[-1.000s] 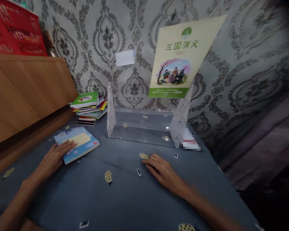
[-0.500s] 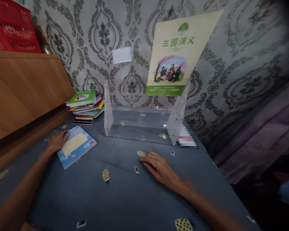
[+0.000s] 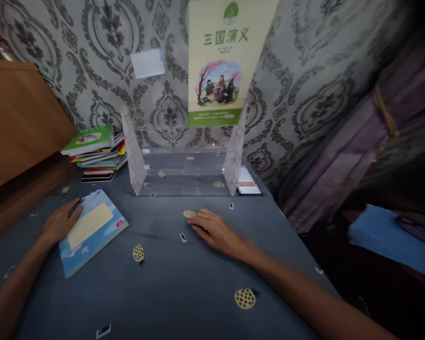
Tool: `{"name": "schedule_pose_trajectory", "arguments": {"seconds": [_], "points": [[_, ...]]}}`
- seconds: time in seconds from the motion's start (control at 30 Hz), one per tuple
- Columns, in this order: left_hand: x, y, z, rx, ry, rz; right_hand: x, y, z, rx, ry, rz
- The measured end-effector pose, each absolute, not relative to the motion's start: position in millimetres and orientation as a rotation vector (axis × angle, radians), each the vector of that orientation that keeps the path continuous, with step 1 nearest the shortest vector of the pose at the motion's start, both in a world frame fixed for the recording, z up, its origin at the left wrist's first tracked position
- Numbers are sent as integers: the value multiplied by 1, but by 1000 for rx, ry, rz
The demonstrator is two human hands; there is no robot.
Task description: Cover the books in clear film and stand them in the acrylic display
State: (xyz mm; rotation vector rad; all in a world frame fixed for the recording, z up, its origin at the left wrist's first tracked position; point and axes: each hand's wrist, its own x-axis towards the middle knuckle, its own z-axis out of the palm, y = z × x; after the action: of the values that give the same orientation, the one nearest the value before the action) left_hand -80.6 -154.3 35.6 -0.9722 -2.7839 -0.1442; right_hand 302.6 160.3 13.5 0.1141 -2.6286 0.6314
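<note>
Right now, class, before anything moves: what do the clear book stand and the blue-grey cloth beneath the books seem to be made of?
The clear stand looks like glossy acrylic or similar plastic: the cloth shows through it, and its surfaces catch light. The blue-grey cloth looks like matte fabric with a faint crease, though its exact fibre cannot be told.

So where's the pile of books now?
In the head view, the pile of books sits on the blue tablecloth, just left of the clear acrylic stand, by the wooden panel.
</note>
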Motion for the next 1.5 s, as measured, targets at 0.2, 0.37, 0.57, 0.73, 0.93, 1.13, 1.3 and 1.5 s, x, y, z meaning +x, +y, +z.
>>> {"name": "schedule_pose_trajectory", "arguments": {"seconds": [0.2, 0.37, 0.57, 0.73, 0.93, 1.13, 1.3, 1.5], "points": [[-49, -143, 26, -1104, -2837, -269, 303, 159, 12, 92, -2657, 631], [-35, -139, 17, -1221, -2788, -368, 306, 158, 18, 82, -2694, 602], [-19, -136, 12, -1312, -2778, -493, 311, 156, 25, 3, -2746, 493], [0, -131, 10, -1363, -2772, -568, 311, 156, 22, -118, -2739, 492], [27, -119, 8, -1445, -2727, -537, 309, 157, 16, -145, -2758, 421], [56, -96, 9, -1616, -2681, -463, 313, 155, 17, -175, -2781, 378], [79, -73, 9, -1695, -2588, -437, 319, 155, 15, -218, -2736, 397], [108, -40, 10, -1788, -2524, -458, 335, 158, 13, -306, -2712, 427]]}}
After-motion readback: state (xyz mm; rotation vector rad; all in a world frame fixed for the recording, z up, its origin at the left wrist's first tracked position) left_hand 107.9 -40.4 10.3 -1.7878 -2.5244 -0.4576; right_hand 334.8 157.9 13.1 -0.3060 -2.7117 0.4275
